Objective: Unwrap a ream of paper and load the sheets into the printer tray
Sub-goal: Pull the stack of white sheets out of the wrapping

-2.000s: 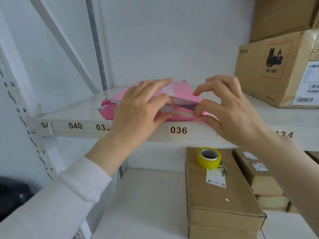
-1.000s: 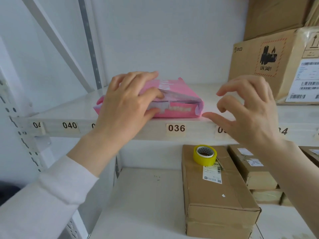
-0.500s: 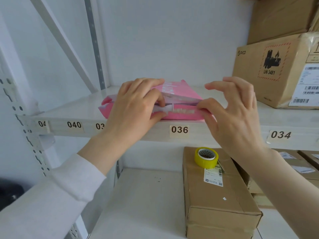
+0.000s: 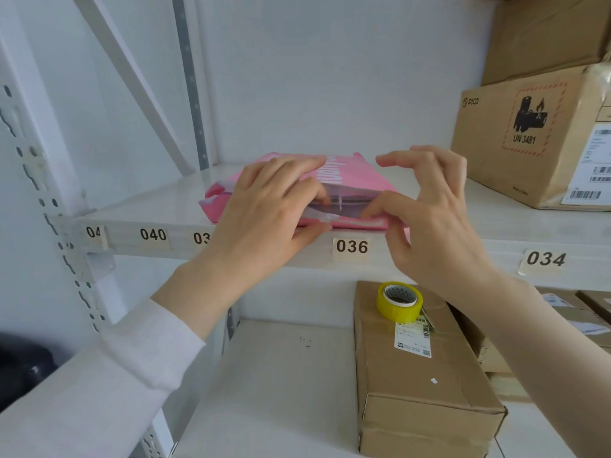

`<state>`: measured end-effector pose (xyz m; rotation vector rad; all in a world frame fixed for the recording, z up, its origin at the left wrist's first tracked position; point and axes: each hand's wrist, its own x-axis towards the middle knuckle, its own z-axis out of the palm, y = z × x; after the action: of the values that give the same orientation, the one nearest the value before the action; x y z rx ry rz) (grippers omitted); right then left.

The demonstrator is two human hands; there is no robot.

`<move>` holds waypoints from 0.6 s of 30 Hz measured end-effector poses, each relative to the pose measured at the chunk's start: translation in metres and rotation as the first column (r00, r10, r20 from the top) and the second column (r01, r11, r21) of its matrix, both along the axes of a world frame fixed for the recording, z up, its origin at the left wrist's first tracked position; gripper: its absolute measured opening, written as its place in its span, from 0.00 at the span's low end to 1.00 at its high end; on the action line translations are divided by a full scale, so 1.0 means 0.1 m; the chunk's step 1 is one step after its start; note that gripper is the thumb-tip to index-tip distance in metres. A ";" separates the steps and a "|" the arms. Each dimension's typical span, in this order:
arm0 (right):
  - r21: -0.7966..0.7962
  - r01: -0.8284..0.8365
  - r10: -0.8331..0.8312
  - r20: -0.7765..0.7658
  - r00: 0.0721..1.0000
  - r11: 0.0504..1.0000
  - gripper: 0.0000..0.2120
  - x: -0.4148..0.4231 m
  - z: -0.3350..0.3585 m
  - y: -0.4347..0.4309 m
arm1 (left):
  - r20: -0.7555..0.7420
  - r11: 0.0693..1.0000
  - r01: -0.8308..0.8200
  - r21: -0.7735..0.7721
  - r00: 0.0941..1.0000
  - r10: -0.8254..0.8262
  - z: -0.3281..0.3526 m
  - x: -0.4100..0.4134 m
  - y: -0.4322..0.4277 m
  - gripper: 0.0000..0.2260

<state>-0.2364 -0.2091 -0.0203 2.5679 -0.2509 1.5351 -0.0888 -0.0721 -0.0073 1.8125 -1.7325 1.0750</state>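
Shelf [image 4: 158,206], white metal, with the 036 label [image 4: 351,247] on its front lip. Big brown cardboard box [image 4: 529,143] up and to the right of the label, well apart from the work.

Ream [image 4: 358,180], in pink wrap, lies flat on the shelf directly above and behind the label. Its folded end faces the person, so the long axis likely runs front to back, away from the label toward the wall. Printer tray not in view.

Left hand [image 4: 264,213], above-left of the label, lies over the ream's near left part, fingers curled onto the top and into the fold, thumb under the near edge: clamped on it. Right hand [image 4: 429,219], above-right of the label, has index finger and thumb pinched on the end flap [image 4: 347,211], the other fingers raised and curled, touching nothing.

Both hands are equally close and the flap sits between them. Judgement: the coming peel goes toward the person and to the right, with the left hand bracing. Wrap only partly opened; sheets not out yet.
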 end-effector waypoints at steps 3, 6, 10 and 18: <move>0.034 -0.005 0.007 -0.061 0.998 0.999 0.13 -0.07 -0.03 0.03 | 0.012 0.999 -0.042 -0.025 0.999 0.042 0.00 0.02 0.09 0.14; 0.034 0.004 0.000 -0.107 0.994 0.999 0.11 -0.13 -0.04 0.09 | 0.001 0.994 -0.095 -0.053 0.995 0.096 0.01 0.11 0.23 0.16; -0.013 0.036 -0.037 -0.090 0.995 0.999 0.07 -0.02 -0.02 0.24 | 0.016 0.979 -0.194 -0.060 0.981 0.195 0.08 0.29 0.43 0.16; -0.018 -0.014 0.013 -0.050 0.999 1.000 0.03 0.61 -0.01 0.55 | 0.129 0.972 -0.233 0.022 0.965 0.228 0.20 0.52 0.56 0.15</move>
<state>-0.1755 -0.1537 -0.0217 2.5954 -0.2131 1.4686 -0.0365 -0.0163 0.0130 2.0487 -1.6496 1.2819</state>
